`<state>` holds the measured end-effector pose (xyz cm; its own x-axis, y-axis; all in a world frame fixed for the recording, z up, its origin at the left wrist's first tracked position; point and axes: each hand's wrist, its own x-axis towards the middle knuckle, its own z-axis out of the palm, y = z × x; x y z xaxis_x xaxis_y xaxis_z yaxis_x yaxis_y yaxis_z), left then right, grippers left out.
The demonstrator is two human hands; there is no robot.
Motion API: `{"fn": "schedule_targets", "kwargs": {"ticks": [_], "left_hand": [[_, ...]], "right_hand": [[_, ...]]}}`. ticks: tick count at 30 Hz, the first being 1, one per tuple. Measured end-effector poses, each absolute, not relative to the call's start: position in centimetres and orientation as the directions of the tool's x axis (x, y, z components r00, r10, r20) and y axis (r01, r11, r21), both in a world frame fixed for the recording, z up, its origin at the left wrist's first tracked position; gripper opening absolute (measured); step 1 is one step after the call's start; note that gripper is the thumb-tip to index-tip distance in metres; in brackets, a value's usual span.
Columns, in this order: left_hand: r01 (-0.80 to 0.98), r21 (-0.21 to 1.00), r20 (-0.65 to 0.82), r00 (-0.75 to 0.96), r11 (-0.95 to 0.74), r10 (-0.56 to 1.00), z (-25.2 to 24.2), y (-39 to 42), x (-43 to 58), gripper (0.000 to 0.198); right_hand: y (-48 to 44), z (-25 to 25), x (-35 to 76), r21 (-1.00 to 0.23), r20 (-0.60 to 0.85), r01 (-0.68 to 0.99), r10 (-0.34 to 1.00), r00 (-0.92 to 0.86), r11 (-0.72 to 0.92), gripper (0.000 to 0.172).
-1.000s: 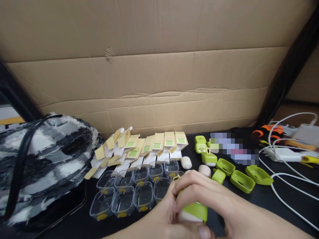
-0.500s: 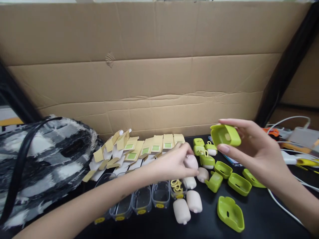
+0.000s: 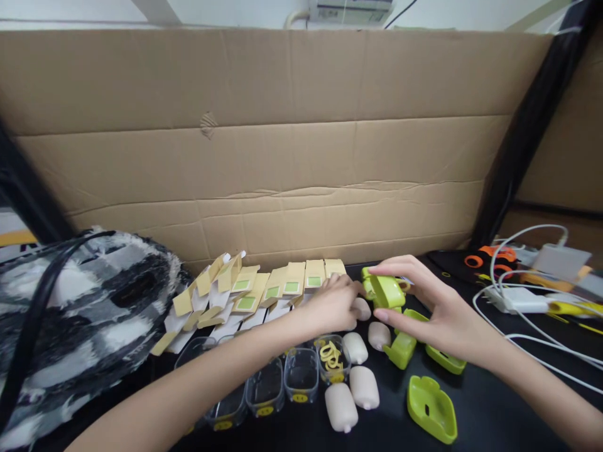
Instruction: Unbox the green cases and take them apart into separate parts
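My right hand (image 3: 428,314) grips a lime-green, hollow cover (image 3: 389,292) between thumb and fingers. My left hand (image 3: 333,306) is closed at a rounded off-white block (image 3: 362,309), close to the cover's left side; its fingertips are partly hidden. Beneath that hand, more rounded off-white blocks lie on the black table, one of them (image 3: 379,336) just below the cover. Lower right of it sits an open green shell (image 3: 401,349), and nearer me a green half-shell with a wavy rim (image 3: 432,409).
Clear plastic tubs (image 3: 301,375) stand in a row, one holding yellow loops (image 3: 331,356). Small cardboard boxes (image 3: 294,277) lean behind. A furry black-and-white bag (image 3: 94,314) is at left, white cables (image 3: 513,314) at right. A cardboard wall (image 3: 282,157) closes the back.
My right hand has brought the green cover left and down, toward my left hand. My left hand stays by the off-white block. The view has tilted up slightly.
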<state>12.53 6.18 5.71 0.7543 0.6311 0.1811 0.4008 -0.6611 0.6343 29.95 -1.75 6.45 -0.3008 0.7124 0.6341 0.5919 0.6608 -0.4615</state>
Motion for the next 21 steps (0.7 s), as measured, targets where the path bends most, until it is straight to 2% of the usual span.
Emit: {"fn": "schedule_targets", "kwargs": {"ticks": [3,7,9,11,13,15,17,21], "left_hand": [[0.463,0.583,0.225,0.698,-0.668,0.68,7.3,3.9,10.2,0.014],[0.45,0.632,0.187,0.701,-0.631,0.688,8.2,0.7,7.5,0.02],[0.357,0.836,0.045,0.711,-0.416,0.702,7.5,-0.4,6.8,0.019],[0.205,0.958,-0.013,0.73,-0.201,0.684,6.6,-1.0,6.6,0.015],[0.081,0.994,-0.005,0.715,-0.075,0.699,5.9,-1.3,6.6,0.012],[0.014,0.999,0.018,0.693,-0.038,0.72,5.7,-1.3,6.6,0.012],[-0.017,0.999,0.036,0.688,-0.033,0.725,6.1,-1.2,6.5,0.017],[-0.002,0.999,0.031,0.681,-0.041,0.731,6.7,-0.9,6.1,0.024]], "right_hand": [[-1.9,5.9,29.5,-0.421,0.627,0.633,0.713,-0.314,0.649,0.041],[-2.9,4.4,27.6,-0.5,0.61,0.588,0.741,-0.282,0.636,0.045],[-3.6,3.7,26.6,-0.523,0.593,0.559,0.746,-0.304,0.644,0.045],[-4.3,3.3,25.9,-0.526,0.583,0.55,0.746,-0.323,0.649,0.049],[-4.8,3.3,25.9,-0.53,0.559,0.538,0.748,-0.359,0.655,0.057],[-4.9,3.7,26.2,-0.56,0.52,0.511,0.757,-0.395,0.652,0.062],[-4.7,4.2,26.6,-0.59,0.516,0.494,0.769,-0.377,0.639,0.055],[-3.9,4.7,27.1,-0.582,0.574,0.498,0.759,-0.308,0.643,0.018]]}}
